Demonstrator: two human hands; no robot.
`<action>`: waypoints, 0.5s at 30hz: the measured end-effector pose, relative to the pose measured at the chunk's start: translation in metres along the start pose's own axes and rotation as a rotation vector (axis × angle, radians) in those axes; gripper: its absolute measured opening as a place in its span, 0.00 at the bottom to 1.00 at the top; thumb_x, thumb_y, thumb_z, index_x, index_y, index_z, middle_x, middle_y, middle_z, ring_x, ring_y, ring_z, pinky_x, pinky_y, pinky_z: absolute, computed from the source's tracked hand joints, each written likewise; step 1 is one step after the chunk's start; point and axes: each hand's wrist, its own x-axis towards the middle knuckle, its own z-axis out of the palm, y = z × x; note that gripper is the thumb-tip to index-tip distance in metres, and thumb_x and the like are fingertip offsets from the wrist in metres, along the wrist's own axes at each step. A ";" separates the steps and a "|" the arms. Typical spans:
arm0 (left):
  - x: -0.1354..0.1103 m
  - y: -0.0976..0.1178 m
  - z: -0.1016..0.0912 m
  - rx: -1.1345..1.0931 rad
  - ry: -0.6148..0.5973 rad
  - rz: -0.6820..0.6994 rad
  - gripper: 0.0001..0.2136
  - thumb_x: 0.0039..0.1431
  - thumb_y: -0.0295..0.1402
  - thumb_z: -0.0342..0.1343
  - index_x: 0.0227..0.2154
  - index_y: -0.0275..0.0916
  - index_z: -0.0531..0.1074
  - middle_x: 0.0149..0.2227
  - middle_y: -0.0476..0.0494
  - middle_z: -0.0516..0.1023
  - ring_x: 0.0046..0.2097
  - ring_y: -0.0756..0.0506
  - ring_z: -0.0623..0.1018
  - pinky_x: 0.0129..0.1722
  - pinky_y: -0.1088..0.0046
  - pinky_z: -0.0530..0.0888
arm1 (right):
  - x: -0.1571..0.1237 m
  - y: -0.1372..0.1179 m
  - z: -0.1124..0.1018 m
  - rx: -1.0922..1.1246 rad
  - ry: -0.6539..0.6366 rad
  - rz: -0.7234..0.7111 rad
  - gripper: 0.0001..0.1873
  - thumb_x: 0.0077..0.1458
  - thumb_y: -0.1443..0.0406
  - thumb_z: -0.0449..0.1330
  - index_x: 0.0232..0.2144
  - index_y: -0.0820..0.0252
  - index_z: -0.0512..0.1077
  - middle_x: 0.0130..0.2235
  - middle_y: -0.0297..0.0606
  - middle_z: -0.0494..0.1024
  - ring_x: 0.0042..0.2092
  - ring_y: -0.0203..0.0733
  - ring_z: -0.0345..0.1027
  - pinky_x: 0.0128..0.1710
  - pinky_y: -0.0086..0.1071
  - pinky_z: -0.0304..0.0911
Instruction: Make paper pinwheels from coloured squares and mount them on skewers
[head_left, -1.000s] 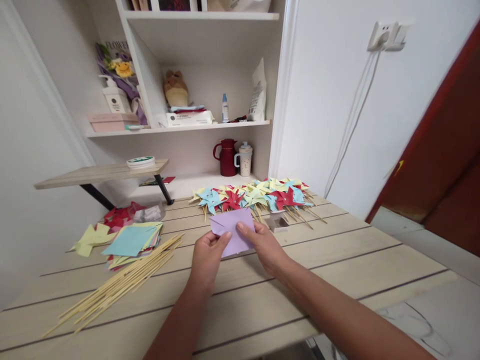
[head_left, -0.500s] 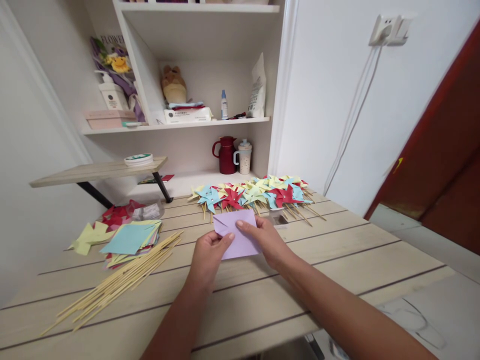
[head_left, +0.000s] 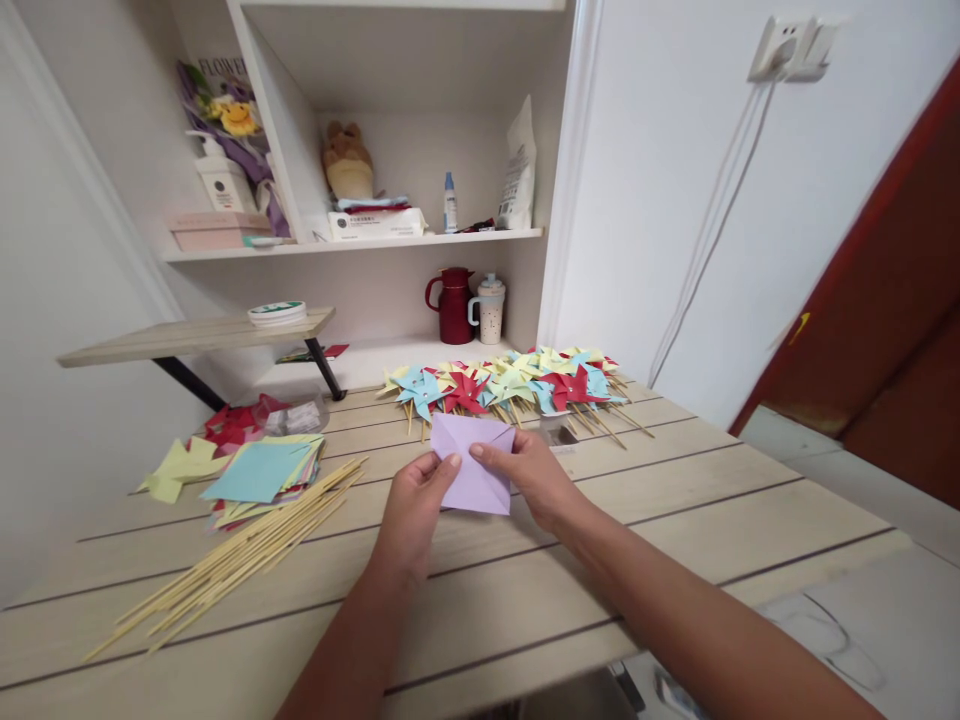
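Observation:
Both my hands hold a lilac paper square [head_left: 475, 462] just above the wooden table [head_left: 675, 520]. My left hand [head_left: 414, 505] pinches its left side between thumb and fingers. My right hand [head_left: 534, 478] grips its right side, with the thumb lying across the paper's middle. The sheet shows fold lines and one corner bent over. Just behind it lies a row of finished paper pinwheels [head_left: 510, 385] in red, blue and yellow on sticks.
A stack of coloured paper squares [head_left: 262, 472] and a bundle of bamboo skewers [head_left: 240, 555] lie at the left. Red paper pieces [head_left: 232, 425] sit farther back. Shelves behind hold a red jug [head_left: 454, 305], a mug [head_left: 489, 308] and bottles. A small wooden shelf [head_left: 195, 338] juts out at left.
The lilac paper has turned in my hands and one corner has been folded inward. Both hands stayed in nearly the same place above the table.

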 end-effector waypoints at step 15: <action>0.001 -0.005 -0.003 0.046 0.006 -0.032 0.19 0.48 0.39 0.69 0.40 0.30 0.79 0.36 0.35 0.84 0.36 0.41 0.82 0.41 0.65 0.76 | -0.002 -0.001 0.000 -0.006 -0.041 0.008 0.19 0.38 0.57 0.74 0.30 0.63 0.77 0.30 0.38 0.80 0.29 0.39 0.70 0.30 0.32 0.64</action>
